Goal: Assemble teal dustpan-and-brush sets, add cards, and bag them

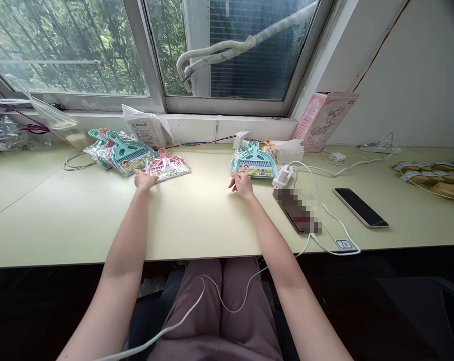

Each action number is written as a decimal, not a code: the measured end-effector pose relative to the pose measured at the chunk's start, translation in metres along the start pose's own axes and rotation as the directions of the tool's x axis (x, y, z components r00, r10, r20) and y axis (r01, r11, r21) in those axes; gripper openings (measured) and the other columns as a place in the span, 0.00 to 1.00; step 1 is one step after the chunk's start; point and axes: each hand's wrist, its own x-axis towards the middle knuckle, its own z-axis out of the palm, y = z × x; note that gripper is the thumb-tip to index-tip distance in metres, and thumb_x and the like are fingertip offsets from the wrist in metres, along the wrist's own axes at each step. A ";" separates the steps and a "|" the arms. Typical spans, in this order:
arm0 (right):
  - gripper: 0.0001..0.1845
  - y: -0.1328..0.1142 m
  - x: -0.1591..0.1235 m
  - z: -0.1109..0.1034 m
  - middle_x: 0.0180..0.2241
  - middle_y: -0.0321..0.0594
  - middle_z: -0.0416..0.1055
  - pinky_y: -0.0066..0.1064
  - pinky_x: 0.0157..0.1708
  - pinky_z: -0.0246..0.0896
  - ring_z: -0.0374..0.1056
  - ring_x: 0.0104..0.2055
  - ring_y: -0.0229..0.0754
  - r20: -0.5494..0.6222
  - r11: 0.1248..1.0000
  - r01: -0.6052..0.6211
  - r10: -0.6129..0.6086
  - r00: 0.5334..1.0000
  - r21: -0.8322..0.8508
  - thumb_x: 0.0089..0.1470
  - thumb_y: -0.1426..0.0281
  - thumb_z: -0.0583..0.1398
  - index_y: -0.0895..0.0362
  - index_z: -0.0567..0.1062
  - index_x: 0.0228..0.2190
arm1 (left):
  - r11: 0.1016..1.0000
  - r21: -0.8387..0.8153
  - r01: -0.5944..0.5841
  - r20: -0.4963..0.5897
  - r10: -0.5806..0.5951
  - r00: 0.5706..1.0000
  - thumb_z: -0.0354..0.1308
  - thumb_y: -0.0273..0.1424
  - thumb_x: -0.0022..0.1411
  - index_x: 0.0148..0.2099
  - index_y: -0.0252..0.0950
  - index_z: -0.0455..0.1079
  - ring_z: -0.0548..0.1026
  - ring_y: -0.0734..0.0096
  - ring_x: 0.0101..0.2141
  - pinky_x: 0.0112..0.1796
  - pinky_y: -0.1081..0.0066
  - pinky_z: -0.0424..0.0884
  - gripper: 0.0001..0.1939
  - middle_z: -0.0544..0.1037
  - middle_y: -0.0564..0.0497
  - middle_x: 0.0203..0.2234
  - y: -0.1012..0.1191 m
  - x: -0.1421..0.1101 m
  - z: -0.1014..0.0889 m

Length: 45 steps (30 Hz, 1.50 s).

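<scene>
Head view: left hand (145, 179) and right hand (243, 185) lie open on a pale-green desk (80, 215) under a window (68, 50).

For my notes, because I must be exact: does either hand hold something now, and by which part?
Nothing is held. The left hand lies beside the bagged pink dustpan; the right hand rests just below the bagged teal dustpan.

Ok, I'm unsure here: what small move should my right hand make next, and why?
Probably slide your right hand forward onto the bagged teal dustpan set: it lies ahead of that hand, untouched, while your left hand rests at the edge of the bagged pink set.
</scene>
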 end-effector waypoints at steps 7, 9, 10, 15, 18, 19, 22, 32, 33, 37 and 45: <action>0.29 -0.004 -0.010 0.010 0.15 0.34 0.71 0.28 0.35 0.62 0.66 0.18 0.35 0.175 0.971 0.141 -0.107 0.979 -0.194 0.63 0.57 0.50 0.54 0.76 0.16 | 0.923 -0.316 0.218 0.402 -0.078 0.912 0.62 0.26 0.42 0.35 0.33 0.67 0.77 0.60 0.26 0.30 0.62 0.75 0.13 0.73 0.48 0.22 0.027 -0.019 -0.003; 0.26 -0.005 -0.013 0.014 0.20 0.36 0.74 0.29 0.36 0.61 0.70 0.24 0.38 0.170 0.916 0.233 -0.186 0.968 -0.326 0.63 0.59 0.51 0.54 0.78 0.20 | 0.885 -0.381 0.269 0.481 -0.059 0.875 0.58 0.25 0.43 0.35 0.32 0.67 0.76 0.60 0.25 0.29 0.62 0.76 0.12 0.73 0.46 0.22 0.037 -0.031 0.005; 0.22 -0.007 -0.014 0.015 0.25 0.38 0.76 0.29 0.37 0.61 0.71 0.29 0.41 0.172 0.871 0.293 -0.244 0.954 -0.394 0.63 0.61 0.52 0.54 0.79 0.24 | 0.856 -0.428 0.290 0.522 -0.027 0.853 0.57 0.24 0.42 0.36 0.31 0.67 0.77 0.58 0.26 0.30 0.61 0.77 0.14 0.75 0.44 0.25 0.041 -0.038 0.010; 0.19 -0.017 -0.023 0.020 0.54 0.45 0.70 0.37 0.51 0.59 0.62 0.57 0.49 0.280 0.609 0.591 -0.533 0.799 -0.528 0.62 0.68 0.53 0.54 0.71 0.53 | 0.715 -0.655 0.243 0.584 0.275 0.764 0.57 0.25 0.43 0.49 0.31 0.69 0.79 0.53 0.33 0.32 0.56 0.78 0.27 0.79 0.41 0.39 0.062 -0.077 0.035; 0.25 -0.021 -0.026 0.023 0.59 0.47 0.65 0.41 0.56 0.54 0.57 0.61 0.50 0.338 0.521 0.649 -0.572 0.748 -0.554 0.61 0.68 0.54 0.56 0.64 0.59 | 0.636 -0.751 0.176 0.509 0.387 0.769 0.61 0.27 0.43 0.55 0.35 0.67 0.79 0.55 0.39 0.39 0.57 0.76 0.33 0.78 0.43 0.44 0.073 -0.096 0.046; 0.25 -0.021 -0.027 0.024 0.59 0.47 0.64 0.43 0.56 0.53 0.57 0.61 0.50 0.353 0.502 0.656 -0.571 0.741 -0.564 0.62 0.68 0.54 0.56 0.63 0.59 | 0.605 -0.781 0.155 0.475 0.414 0.777 0.62 0.29 0.44 0.55 0.34 0.68 0.78 0.55 0.41 0.42 0.58 0.75 0.32 0.79 0.43 0.45 0.076 -0.101 0.049; 0.23 -0.022 -0.027 0.024 0.59 0.48 0.65 0.47 0.60 0.45 0.58 0.60 0.51 0.354 0.469 0.648 -0.571 0.741 -0.600 0.62 0.69 0.53 0.55 0.65 0.58 | 0.562 -0.811 0.161 0.479 0.481 0.734 0.66 0.36 0.47 0.54 0.32 0.70 0.76 0.51 0.46 0.48 0.58 0.72 0.30 0.79 0.41 0.45 0.080 -0.113 0.055; 0.10 -0.018 -0.023 0.030 0.43 0.47 0.73 0.41 0.50 0.53 0.66 0.48 0.50 0.416 0.510 0.627 -0.474 0.776 -0.589 0.61 0.70 0.55 0.55 0.75 0.42 | 0.543 -0.775 0.322 0.579 0.409 0.705 0.69 0.44 0.48 0.56 0.36 0.69 0.76 0.50 0.48 0.45 0.58 0.73 0.35 0.79 0.41 0.45 0.072 -0.113 0.070; 0.09 -0.018 -0.024 0.032 0.43 0.47 0.73 0.41 0.50 0.54 0.66 0.47 0.50 0.430 0.516 0.632 -0.465 0.774 -0.579 0.61 0.70 0.56 0.55 0.76 0.40 | 0.540 -0.778 0.320 0.575 0.408 0.710 0.68 0.45 0.49 0.57 0.36 0.68 0.76 0.50 0.47 0.44 0.58 0.74 0.36 0.79 0.41 0.46 0.071 -0.111 0.070; 0.14 -0.020 -0.028 0.035 0.51 0.48 0.69 0.42 0.52 0.54 0.62 0.54 0.52 0.432 0.515 0.652 -0.491 0.757 -0.557 0.59 0.72 0.58 0.55 0.73 0.47 | 0.510 -0.807 0.297 0.529 0.403 0.747 0.64 0.49 0.53 0.58 0.35 0.67 0.76 0.51 0.48 0.42 0.60 0.75 0.35 0.77 0.40 0.49 0.072 -0.107 0.068; 0.23 -0.027 -0.029 0.030 0.57 0.50 0.64 0.43 0.53 0.54 0.58 0.58 0.54 0.271 0.574 0.550 -0.501 0.822 -0.606 0.60 0.73 0.55 0.57 0.66 0.57 | 0.549 -0.755 0.359 0.593 0.337 0.732 0.54 0.46 0.63 0.61 0.36 0.64 0.76 0.53 0.48 0.39 0.62 0.75 0.29 0.76 0.43 0.52 0.072 -0.110 0.062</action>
